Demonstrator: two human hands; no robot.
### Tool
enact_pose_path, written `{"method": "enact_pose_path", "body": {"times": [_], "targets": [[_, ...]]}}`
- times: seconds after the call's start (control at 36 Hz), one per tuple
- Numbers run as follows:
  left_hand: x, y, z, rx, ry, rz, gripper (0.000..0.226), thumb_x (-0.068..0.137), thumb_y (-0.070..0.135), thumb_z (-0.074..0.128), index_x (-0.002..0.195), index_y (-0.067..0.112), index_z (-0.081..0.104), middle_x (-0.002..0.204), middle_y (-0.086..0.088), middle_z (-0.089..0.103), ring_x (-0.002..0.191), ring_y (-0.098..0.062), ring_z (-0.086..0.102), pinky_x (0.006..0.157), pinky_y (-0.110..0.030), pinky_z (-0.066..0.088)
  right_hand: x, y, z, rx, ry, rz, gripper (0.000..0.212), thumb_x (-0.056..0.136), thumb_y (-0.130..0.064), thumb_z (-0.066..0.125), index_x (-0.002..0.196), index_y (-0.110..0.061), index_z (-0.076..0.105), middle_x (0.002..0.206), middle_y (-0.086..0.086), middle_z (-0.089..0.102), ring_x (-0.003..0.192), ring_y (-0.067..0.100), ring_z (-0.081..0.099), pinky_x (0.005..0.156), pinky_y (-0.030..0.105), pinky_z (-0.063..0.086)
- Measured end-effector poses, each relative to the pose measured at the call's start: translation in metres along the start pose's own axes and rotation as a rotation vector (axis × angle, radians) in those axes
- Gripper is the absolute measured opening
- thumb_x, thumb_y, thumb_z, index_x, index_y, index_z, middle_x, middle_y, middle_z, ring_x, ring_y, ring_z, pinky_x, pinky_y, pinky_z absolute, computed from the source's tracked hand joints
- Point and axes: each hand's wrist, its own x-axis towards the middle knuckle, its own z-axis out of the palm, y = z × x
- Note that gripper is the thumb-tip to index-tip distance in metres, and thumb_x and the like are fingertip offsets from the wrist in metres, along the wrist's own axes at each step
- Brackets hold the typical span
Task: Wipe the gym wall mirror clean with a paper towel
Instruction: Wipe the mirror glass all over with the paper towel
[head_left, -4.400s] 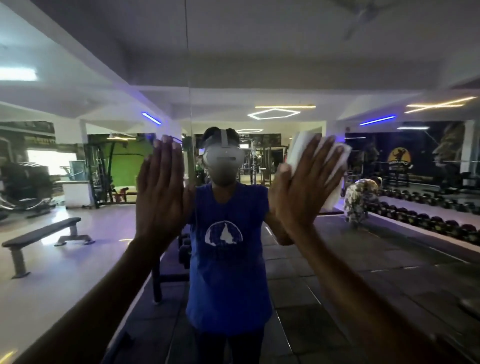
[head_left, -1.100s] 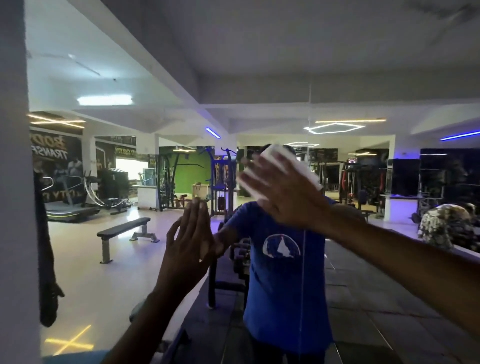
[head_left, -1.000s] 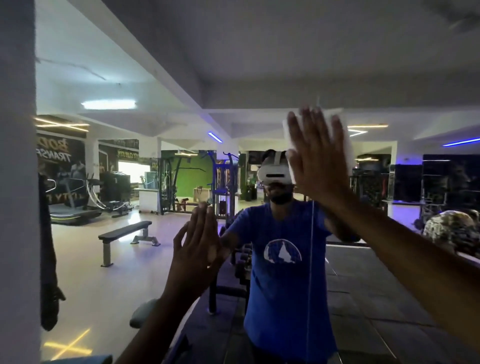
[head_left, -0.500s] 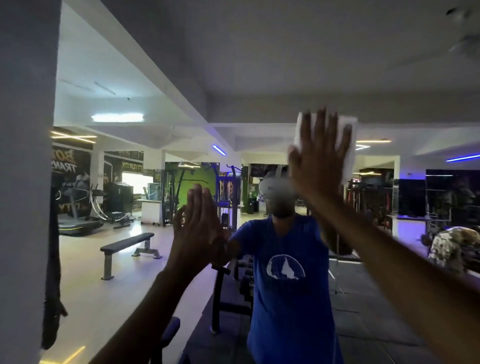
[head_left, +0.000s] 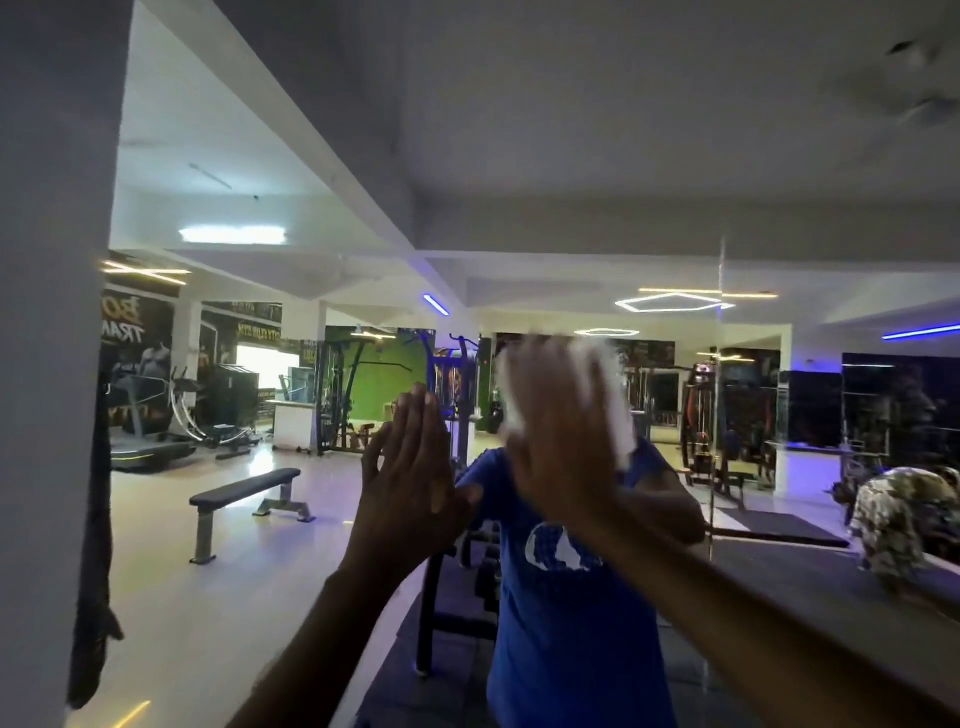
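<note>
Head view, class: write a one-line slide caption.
Right hand presses a paper towel flat against the gym mirror; left hand open beside it.

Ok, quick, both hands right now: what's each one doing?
Left hand: open, fingers straight, flat against the mirror, holding nothing.
Right hand: open, blurred, fingers spread flat, pressing the paper towel on the glass.

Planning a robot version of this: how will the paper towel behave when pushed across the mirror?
The paper towel looks thin and floppy, probably bunching unless pressed flat, as the right hand does. Likely very light. On the smooth mirror it should slide easily.
</note>
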Motion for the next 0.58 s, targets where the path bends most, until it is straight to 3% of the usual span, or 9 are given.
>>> {"method": "enact_pose_path", "body": {"times": [0.08,0.14,0.19,0.25,0.31,0.33,0.44,0.53,0.58], "targets": [[-0.003,-0.008,-0.003,-0.007,-0.032,0.029,0.113,0.093,0.071,0.053,0.165,0.011,-0.01,0.175,-0.011,-0.011,0.162,-0.023,-0.011,0.13,-0.042,0.004,-0.024,0.01,0.003,-0.04,-0.222,-0.482,0.072,0.107,-0.048,0.036,0.17,-0.021,0.014,0.177,0.008,0.007,0.164,0.031,0.004,0.128,0.064,0.009],[-0.004,-0.014,-0.005,0.005,-0.041,0.056,0.114,0.092,0.071,0.056,0.165,0.011,-0.009,0.174,-0.01,-0.012,0.162,-0.021,-0.013,0.13,-0.04,0.001,0.012,0.047,-0.003,-0.139,-0.207,-0.649,0.066,0.109,-0.048,0.035,0.168,-0.02,0.024,0.175,0.011,0.02,0.162,0.035,0.018,0.127,0.066,0.013],[-0.003,-0.017,-0.006,0.025,-0.032,0.08,0.115,0.092,0.072,0.056,0.165,0.01,-0.008,0.174,-0.01,-0.012,0.161,-0.02,-0.014,0.13,-0.037,-0.003,0.056,0.082,-0.014,-0.262,-0.132,-0.535,0.066,0.108,-0.044,0.038,0.167,-0.017,0.024,0.173,0.016,0.025,0.16,0.037,0.022,0.126,0.065,0.014],[-0.003,-0.016,-0.006,0.009,-0.057,0.073,0.12,0.091,0.076,0.055,0.163,0.013,-0.017,0.173,-0.008,-0.021,0.161,-0.019,-0.018,0.129,-0.037,-0.005,0.078,0.101,-0.029,-0.214,-0.05,-0.205,0.072,0.109,-0.042,0.041,0.17,-0.02,0.01,0.177,0.013,0.012,0.163,0.032,0.01,0.13,0.061,0.006],[-0.003,-0.014,-0.005,0.005,-0.056,0.068,0.125,0.088,0.078,0.058,0.162,0.013,-0.019,0.173,-0.008,-0.023,0.161,-0.021,-0.016,0.129,-0.036,-0.007,0.066,0.078,-0.027,-0.133,0.042,0.09,0.073,0.11,-0.043,0.036,0.17,-0.022,0.001,0.178,0.01,-0.001,0.164,0.03,0.001,0.131,0.058,0.0],[-0.003,-0.013,-0.004,0.006,-0.044,0.067,0.126,0.087,0.077,0.061,0.163,0.011,-0.016,0.174,-0.009,-0.019,0.162,-0.022,-0.013,0.129,-0.035,-0.007,0.047,0.055,-0.019,-0.109,0.066,0.149,0.074,0.109,-0.044,0.034,0.17,-0.02,0.002,0.178,0.009,-0.004,0.164,0.031,-0.001,0.131,0.059,-0.001],[-0.007,-0.014,-0.005,-0.01,-0.029,0.064,0.121,0.087,0.07,0.065,0.166,0.006,0.0,0.175,-0.014,-0.002,0.163,-0.025,-0.003,0.128,-0.038,0.003,-0.045,-0.006,0.007,0.008,-0.103,-0.133,0.08,0.104,-0.045,0.048,0.17,-0.019,0.011,0.178,0.007,0.004,0.164,0.03,0.0,0.131,0.059,-0.002],[-0.009,-0.019,-0.007,0.007,-0.025,0.089,0.111,0.091,0.074,0.049,0.166,0.005,0.006,0.175,-0.014,-0.001,0.163,-0.025,-0.003,0.128,-0.035,-0.002,-0.02,0.038,0.0,-0.126,-0.175,-0.397,0.074,0.106,-0.052,0.039,0.169,-0.022,0.014,0.176,0.009,0.012,0.163,0.03,0.009,0.13,0.06,-0.001],[-0.01,-0.02,-0.006,0.017,-0.025,0.096,0.111,0.091,0.074,0.046,0.167,0.005,0.004,0.175,-0.013,-0.004,0.163,-0.024,-0.005,0.128,-0.035,-0.002,0.021,0.067,-0.009,-0.223,-0.142,-0.348,0.074,0.107,-0.053,0.034,0.169,-0.022,0.006,0.176,0.011,0.012,0.163,0.031,0.013,0.13,0.061,0.001]]}}
